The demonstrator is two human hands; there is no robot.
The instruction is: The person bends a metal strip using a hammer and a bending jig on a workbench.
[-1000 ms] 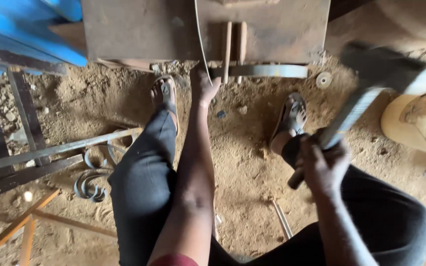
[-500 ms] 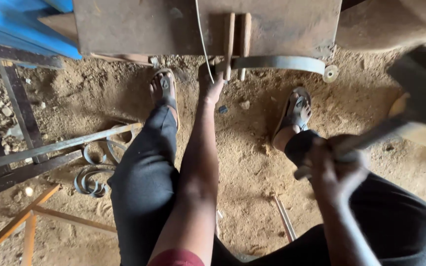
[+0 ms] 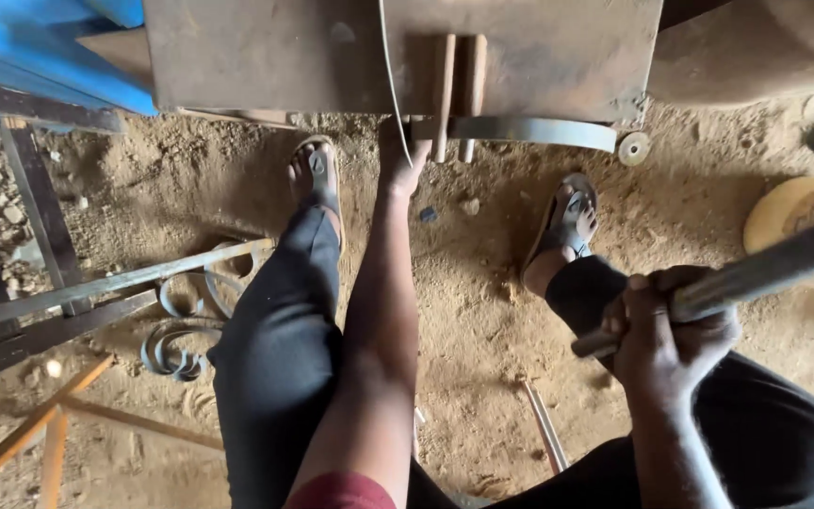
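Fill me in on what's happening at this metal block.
A person sits on sandy ground, legs spread toward a rusty metal block. The left hand reaches forward and holds the end of a curved flat steel strip against two upright pegs on the block. The right hand grips a hammer handle, raised off to the right; its head is out of view. Scrolled ironwork lies on the ground at left.

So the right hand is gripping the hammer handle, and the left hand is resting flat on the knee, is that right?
Not quite. The right hand does grip the hammer handle, but the left hand is not on the knee: the head view shows it stretched forward, holding the curved metal strip against the upright pegs on the rusty steel block.
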